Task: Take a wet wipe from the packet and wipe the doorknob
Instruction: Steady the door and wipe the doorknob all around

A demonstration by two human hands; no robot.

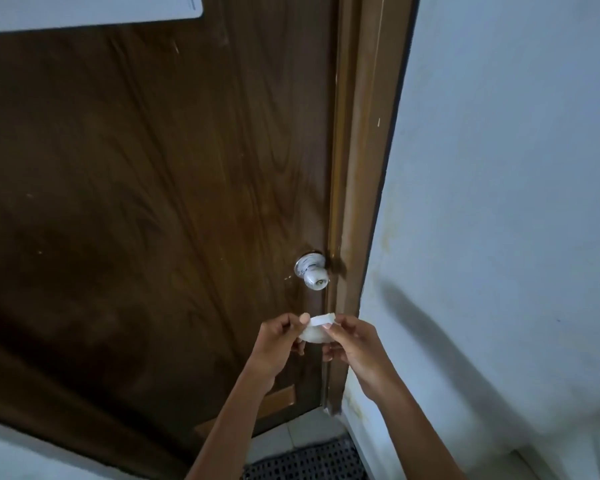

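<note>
Wet wipe held between both my hands, below the doorknob

My left hand (278, 341) and right hand (352, 344) each pinch an end of the white wet wipe (317, 328), stretched between them in front of the brown door (153, 202); the doorknob (315, 276) sits just above, untouched, near the door frame (355, 202)

1 door (153, 202), 1 doorknob (315, 277), 1 wet wipe (317, 327), 2 hands: left hand (279, 341), right hand (355, 344), 1 floor mat (309, 462)

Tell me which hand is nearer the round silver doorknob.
Left, narrowly. The left hand sits below the round silver doorknob, slightly leftward; the right hand is below and further rightward. Both pinch the white wipe.
</note>
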